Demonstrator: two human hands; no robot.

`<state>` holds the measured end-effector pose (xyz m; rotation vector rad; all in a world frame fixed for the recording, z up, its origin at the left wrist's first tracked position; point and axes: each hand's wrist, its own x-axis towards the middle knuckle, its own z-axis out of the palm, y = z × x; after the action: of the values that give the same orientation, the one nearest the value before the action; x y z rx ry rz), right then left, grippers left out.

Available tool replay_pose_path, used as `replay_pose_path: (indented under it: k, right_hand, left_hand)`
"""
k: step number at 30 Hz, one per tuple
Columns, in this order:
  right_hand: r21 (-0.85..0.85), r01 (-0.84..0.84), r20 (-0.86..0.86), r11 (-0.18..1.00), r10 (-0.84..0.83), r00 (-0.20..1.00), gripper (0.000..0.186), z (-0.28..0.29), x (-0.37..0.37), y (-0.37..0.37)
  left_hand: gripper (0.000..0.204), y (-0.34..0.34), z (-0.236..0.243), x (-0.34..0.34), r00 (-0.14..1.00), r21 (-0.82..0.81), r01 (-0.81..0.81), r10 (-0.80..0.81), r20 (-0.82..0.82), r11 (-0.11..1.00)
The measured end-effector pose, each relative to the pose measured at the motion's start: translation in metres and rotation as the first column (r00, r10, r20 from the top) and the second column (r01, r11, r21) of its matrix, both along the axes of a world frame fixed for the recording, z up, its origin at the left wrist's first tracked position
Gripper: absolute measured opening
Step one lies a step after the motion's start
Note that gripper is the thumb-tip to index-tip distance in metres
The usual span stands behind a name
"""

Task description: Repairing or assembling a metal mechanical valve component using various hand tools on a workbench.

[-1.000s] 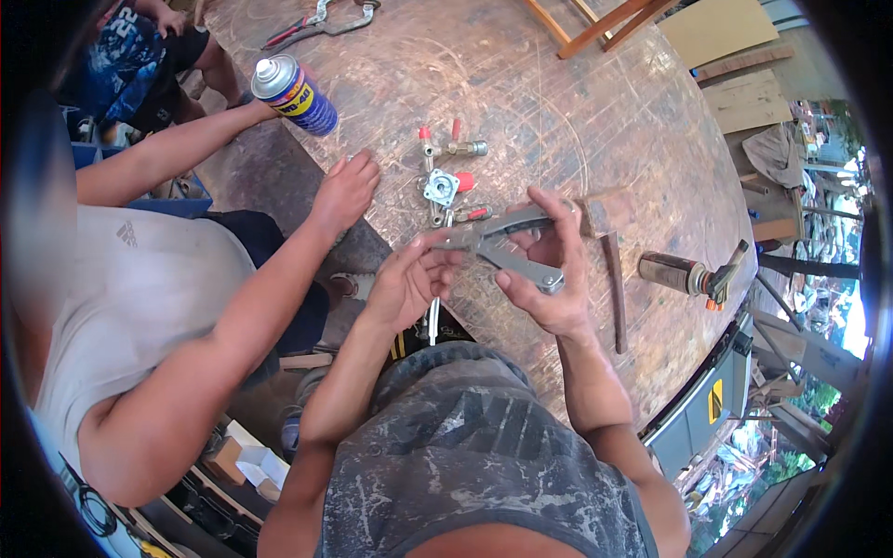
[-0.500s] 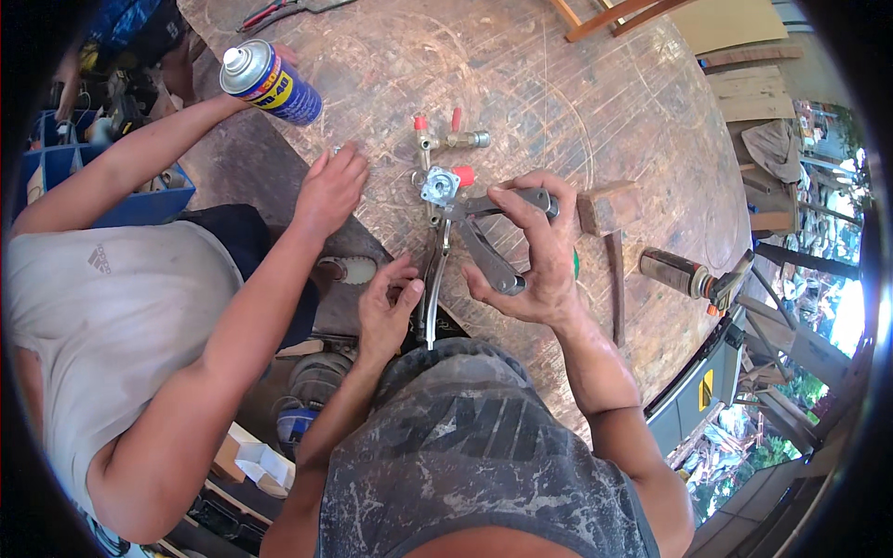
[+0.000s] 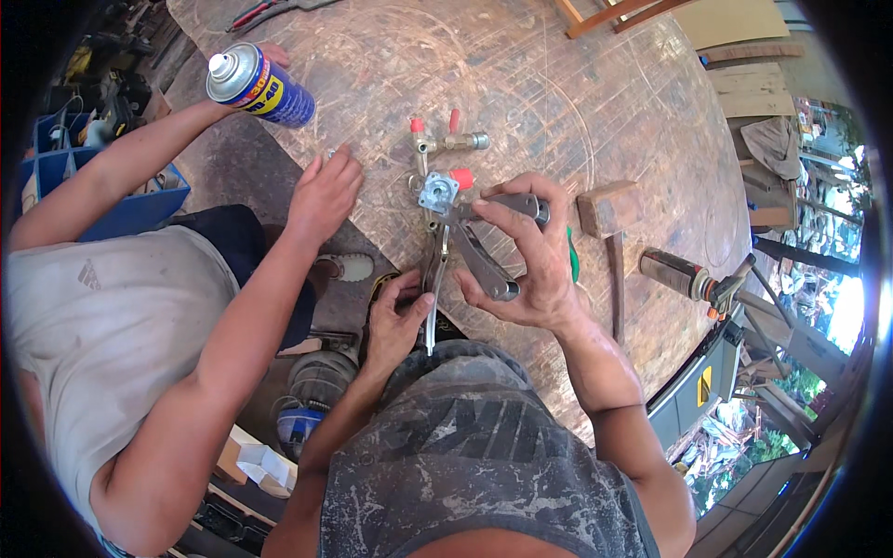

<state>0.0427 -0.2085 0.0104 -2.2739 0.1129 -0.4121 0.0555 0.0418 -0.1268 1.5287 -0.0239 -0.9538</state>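
My right hand (image 3: pixel 521 251) grips a grey two-handled steel tool (image 3: pixel 502 203), its handles spread and its head against the brass valve assembly (image 3: pixel 450 141) just below the square flanged fitting (image 3: pixel 437 192). My left hand (image 3: pixel 398 316) has its fingers curled at the long metal lever (image 3: pixel 433 312) that hangs from the assembly over the table's near edge. The assembly has red caps on several ports and lies on the worn table (image 3: pixel 521 93). A co-worker's hand (image 3: pixel 324 191) rests on the table left of the assembly.
The co-worker's other hand is behind a blue spray can (image 3: pixel 284 98). Right lie a hammer (image 3: pixel 605 206), a green object (image 3: pixel 572 256) and a gas torch (image 3: pixel 674 274). Pliers (image 3: pixel 265 13) and a wooden frame (image 3: pixel 595 20) are at the back; a blue crate (image 3: pixel 149 200) is left.
My right hand has brought the grey tool up against the valve assembly. My left hand released that tool, moved down and left, then closed in on the lever.
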Motion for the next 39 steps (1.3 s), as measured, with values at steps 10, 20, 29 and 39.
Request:
replay_pose_path:
  k: [10, 20, 29, 39]
  right_hand:
    - [0.001, 0.037, -0.033, 0.999, -0.037, 0.999, 0.089, 0.005, 0.004, -0.004]
    - [0.017, -0.029, -0.079, 0.999, 0.03, 0.996, 0.091, 0.007, 0.006, -0.005]
    - [-0.015, -0.015, -0.013, 1.0, 0.015, 1.0, 0.079, -0.003, 0.013, -0.007]
    - [0.078, 0.195, -0.118, 0.978, -0.185, 0.976, 0.068, 0.009, 0.034, 0.009]
  left_hand:
    - [0.057, 0.001, 0.002, 0.001, 1.0, 0.023, 0.026, -0.026, 0.013, 0.999]
    - [0.057, 0.001, 0.003, 0.003, 0.998, 0.008, 0.061, -0.061, 0.0, 0.998]
    - [0.055, 0.001, -0.007, -0.002, 0.998, 0.002, 0.052, -0.052, -0.025, 0.999]
    - [0.054, -0.001, -0.006, -0.003, 0.985, -0.009, 0.108, -0.106, 0.137, 0.994]
